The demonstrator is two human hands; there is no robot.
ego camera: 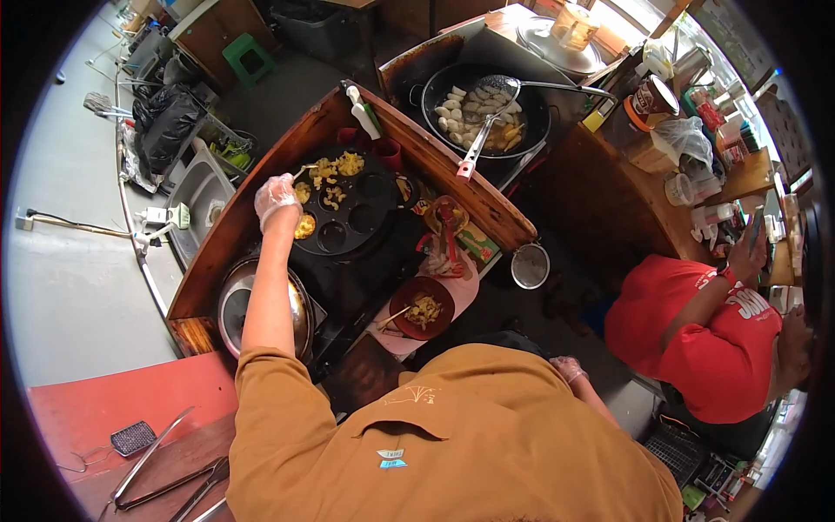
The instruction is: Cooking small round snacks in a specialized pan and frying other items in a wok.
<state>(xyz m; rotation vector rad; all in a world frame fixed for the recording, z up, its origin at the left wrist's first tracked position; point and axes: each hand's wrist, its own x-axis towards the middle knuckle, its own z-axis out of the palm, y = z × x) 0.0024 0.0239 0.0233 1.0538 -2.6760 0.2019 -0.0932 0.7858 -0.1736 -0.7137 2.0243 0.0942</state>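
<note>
My left hand (278,199), in a clear plastic glove, is closed on a thin metal utensil (305,169) over the left side of a round black pan (319,225) with several round hollows. Some hollows hold yellow, egg-like pieces (349,163); an orange-yellow round (304,226) lies just below my hand, while others show bare black. Gloved too, my right hand (569,368) hangs low beside my body, away from the pan; its fingers are partly hidden. A reddish-brown bowl (399,307) with chopped yellow food and a light-handled utensil stands on a pink board (466,290).
Wooden boards (450,156) enclose the stove. Beyond them, a wok (548,124) holds pale pieces frying in oil, with a skimmer (497,98) across it. A lidded pot (225,307) stands under my left forearm. A strainer (530,266) hangs at the board's end. A person in red (691,339) is at right.
</note>
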